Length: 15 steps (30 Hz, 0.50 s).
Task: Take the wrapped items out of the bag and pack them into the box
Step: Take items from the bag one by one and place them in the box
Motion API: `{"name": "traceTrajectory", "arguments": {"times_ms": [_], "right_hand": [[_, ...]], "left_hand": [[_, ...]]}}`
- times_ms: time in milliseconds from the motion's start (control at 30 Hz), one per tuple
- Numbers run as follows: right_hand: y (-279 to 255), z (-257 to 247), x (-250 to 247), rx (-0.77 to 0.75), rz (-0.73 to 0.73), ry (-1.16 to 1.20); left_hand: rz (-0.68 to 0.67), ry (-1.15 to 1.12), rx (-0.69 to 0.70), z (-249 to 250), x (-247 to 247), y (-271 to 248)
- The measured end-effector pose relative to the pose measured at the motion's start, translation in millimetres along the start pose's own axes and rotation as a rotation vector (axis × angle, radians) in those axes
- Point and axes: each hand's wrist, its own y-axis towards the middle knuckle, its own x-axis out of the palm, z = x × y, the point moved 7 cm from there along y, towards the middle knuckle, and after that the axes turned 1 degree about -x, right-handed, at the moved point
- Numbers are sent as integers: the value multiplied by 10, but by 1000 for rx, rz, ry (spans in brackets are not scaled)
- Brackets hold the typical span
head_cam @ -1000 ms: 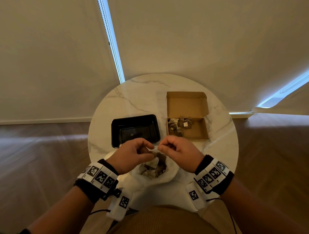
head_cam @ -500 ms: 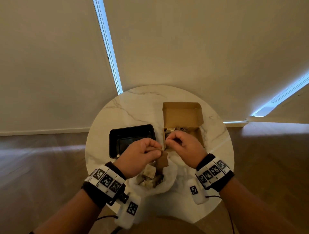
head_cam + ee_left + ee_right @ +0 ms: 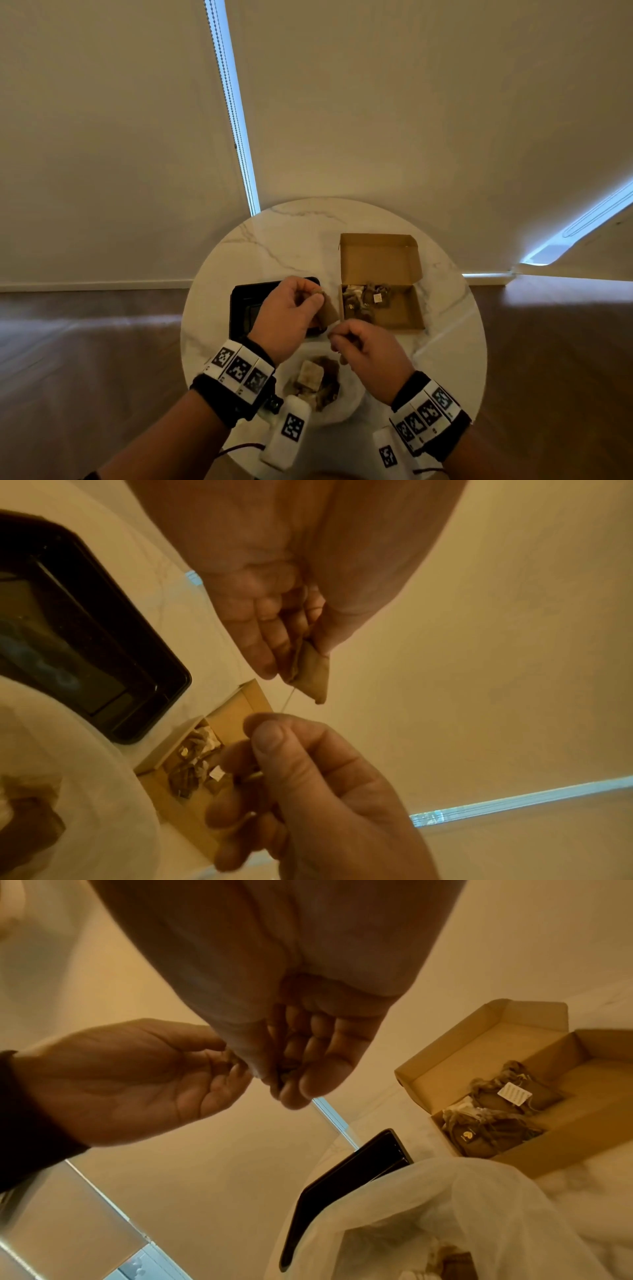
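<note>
Head view: left hand (image 3: 287,315) pinches a brown packet (image 3: 327,311), right hand (image 3: 368,353) pinches its thread (image 3: 287,702), above the bag (image 3: 346,409).

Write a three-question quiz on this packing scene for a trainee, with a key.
1. True or false: the cardboard box already holds some wrapped items.
2. Which hand pinches the brown packet?
A. left hand
B. right hand
C. neither
3. Fill in: the black tray lies to the ____ of the box as the person sees it.

Key
1. True: a cluster sits in the box's left part.
2. A: the left wrist view shows the packet between its thumb and fingers, while the right hand pinches a thin string running down from it.
3. left. The white bag lies nearest the person.
</note>
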Motion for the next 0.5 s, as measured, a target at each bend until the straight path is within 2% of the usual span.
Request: {"name": "traceTrajectory", "arguments": {"times_ms": [200,333,400,500], "right_hand": [[-100,-115,-34,-22,-1,-35],[-125,-267,-75,-105,7,-52],[-119,-350,-121,-112,28,30],[-73,-418,-181,-28,53,247]], "left_hand": [[111,97,51,-7,-122,12],[96,243,120,7,-120,7],[58,336,166,32,-89,-27],[-7,371,200,51,-37,-85]]}}
